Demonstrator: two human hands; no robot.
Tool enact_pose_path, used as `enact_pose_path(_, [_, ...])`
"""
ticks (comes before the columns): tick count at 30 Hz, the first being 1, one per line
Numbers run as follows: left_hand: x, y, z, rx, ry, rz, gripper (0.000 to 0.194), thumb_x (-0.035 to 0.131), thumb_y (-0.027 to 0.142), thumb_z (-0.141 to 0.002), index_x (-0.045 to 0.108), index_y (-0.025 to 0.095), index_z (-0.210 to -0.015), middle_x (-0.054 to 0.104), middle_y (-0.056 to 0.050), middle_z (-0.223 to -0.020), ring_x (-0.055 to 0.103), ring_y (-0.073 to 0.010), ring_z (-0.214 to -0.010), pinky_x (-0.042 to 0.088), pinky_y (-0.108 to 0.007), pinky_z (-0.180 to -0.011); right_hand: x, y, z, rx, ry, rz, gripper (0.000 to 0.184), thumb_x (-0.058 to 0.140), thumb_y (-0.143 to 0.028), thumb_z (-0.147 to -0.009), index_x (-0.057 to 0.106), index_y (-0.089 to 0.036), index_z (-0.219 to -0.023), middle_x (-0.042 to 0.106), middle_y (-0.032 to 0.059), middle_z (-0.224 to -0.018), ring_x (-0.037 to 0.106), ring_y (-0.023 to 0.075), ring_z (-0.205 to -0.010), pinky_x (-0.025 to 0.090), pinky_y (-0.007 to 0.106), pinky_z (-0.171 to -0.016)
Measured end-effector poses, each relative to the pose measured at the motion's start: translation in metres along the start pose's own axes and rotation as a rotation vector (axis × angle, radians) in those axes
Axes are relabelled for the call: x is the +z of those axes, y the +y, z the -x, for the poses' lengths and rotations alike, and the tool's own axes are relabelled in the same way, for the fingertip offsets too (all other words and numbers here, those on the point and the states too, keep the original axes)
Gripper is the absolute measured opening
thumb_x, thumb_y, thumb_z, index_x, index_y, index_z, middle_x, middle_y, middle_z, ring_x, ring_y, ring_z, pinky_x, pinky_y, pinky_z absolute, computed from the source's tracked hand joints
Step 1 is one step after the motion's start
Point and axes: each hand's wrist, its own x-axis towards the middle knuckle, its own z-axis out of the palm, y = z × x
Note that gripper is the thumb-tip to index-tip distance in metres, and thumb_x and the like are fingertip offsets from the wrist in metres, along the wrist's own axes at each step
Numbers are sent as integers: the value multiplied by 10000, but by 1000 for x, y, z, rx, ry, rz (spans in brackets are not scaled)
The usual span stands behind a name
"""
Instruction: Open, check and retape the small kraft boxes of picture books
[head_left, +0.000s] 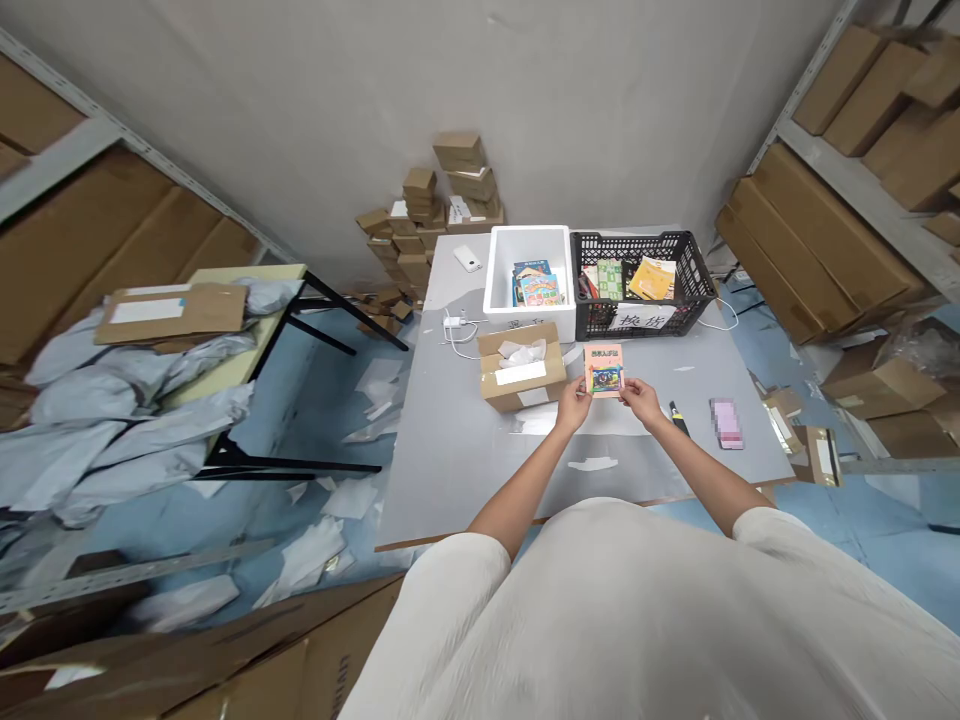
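Note:
A small pink booklet (604, 371) with a colourful picture on its cover is held between my two hands, above the grey table. My left hand (574, 405) pinches its lower left corner, and my right hand (641, 401) grips the lower right one. Just left of the booklet stands an open cardboard box (523, 385) with crumpled white wrapping inside. Behind are a white foam box (530, 322) holding several colourful books (541, 290) and a black plastic crate (630, 322) with more books and packets (654, 278). A paper label hangs on the crate's front.
On the table (450, 450) lie a white phone (467, 258), a charger with cable (454, 323), a box cutter (679, 418) and a pink blurred item (726, 423). Stacked cartons (461, 185) stand behind. Grey parcels (150, 420) cover the left table; shelves of boxes flank both sides.

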Motion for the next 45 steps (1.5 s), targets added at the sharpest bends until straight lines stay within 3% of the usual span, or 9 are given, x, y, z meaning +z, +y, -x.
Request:
enact_pose_path(7, [-14,19,-46,-15,150,2,396,753,231,-906,770,198,-1300,768,-58,-1086,685,-164,-814,590,-301,-856,23,-29,-57,-60,-37,-66,421,804,-468,-706,735,-200,-1023,735,34,-806,718,225,-769,617,374,-778])
enact_pose_path(12, [-12,35,-76,27,161,2,390,726,209,-905,793,188,-1288,778,-76,-1102,697,-166,-816,586,-285,-826,18,-45,-88,-138,-37,-21,463,746,-522,-733,760,-193,-1059,749,61,-846,683,228,-782,578,356,-742])
enact_pose_path(18, [14,67,-126,83,99,6,318,729,197,-905,818,188,-1210,794,-53,-1039,704,-157,-778,568,-266,-773,-5,-66,-134,-152,62,-7,471,737,-506,-735,783,-177,-1069,773,65,-855,663,218,-777,562,334,-732])
enact_pose_path(24, [48,91,-179,89,39,79,305,777,234,-890,822,174,-1186,806,-61,-991,750,-191,-858,603,-298,-848,-29,-80,-178,-114,151,-66,417,762,-435,-743,799,-154,-1049,790,66,-851,694,220,-781,588,336,-744])
enact_pose_path(30, [74,102,-213,144,41,98,426,771,180,-886,778,168,-1312,815,-104,-1148,787,-234,-1066,626,-349,-1000,-47,-85,-206,-135,219,-122,485,806,-418,-766,782,-139,-1162,819,99,-999,767,264,-963,637,420,-916])
enact_pose_path(33, [80,95,-212,173,92,120,455,719,130,-906,747,189,-1357,778,-124,-1302,781,-233,-1155,622,-355,-1049,-49,-81,-204,-152,198,-198,533,882,-421,-748,766,-177,-1208,823,108,-1104,775,282,-1117,622,457,-1035])
enact_pose_path(37, [75,78,-189,203,106,78,346,672,103,-914,778,196,-1230,764,-127,-1304,790,-222,-1081,631,-387,-1054,-43,-70,-183,-79,102,-243,434,931,-468,-734,782,-209,-1048,833,84,-990,800,280,-1038,657,460,-986])
enact_pose_path(45, [24,62,-127,230,164,-23,300,634,72,-903,785,211,-1123,782,-98,-1229,777,-218,-1051,617,-407,-1056,-12,-60,-133,-23,-24,-140,244,859,-382,-760,751,-222,-910,817,50,-885,787,206,-850,653,353,-816])
